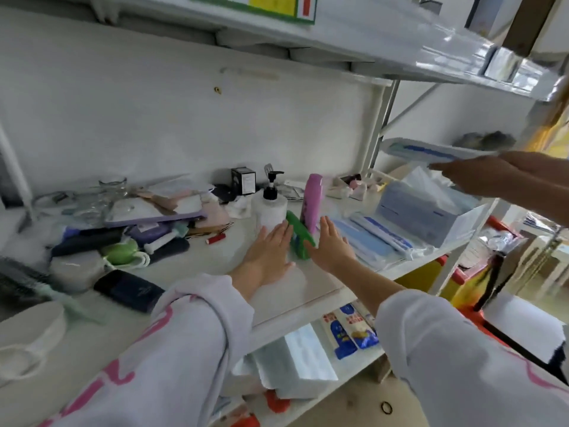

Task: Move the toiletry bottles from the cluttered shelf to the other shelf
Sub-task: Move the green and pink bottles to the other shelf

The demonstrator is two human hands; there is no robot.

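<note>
Three toiletry bottles stand close together on the white shelf (pixel 308 291): a white pump bottle (pixel 270 211) with a black pump, a green bottle (pixel 297 234) leaning toward me, and a tall pink bottle (pixel 313 200) upright behind it. My left hand (pixel 271 251) lies flat with straight fingers, its tips against the base of the white pump bottle. My right hand (pixel 331 245) is open, fingers straight, just right of the green bottle and in front of the pink one. Neither hand grips anything.
Clutter fills the shelf's left side: glass jars (pixel 112 186), a purple folder (pixel 154 218), pouches, a dark case (pixel 129 289), a hairbrush (pixel 21 278). Blue mask packs (pixel 375 238) and a tissue box (pixel 428 211) lie to the right. Another person's hands (pixel 489 177) reach in at right holding a packet.
</note>
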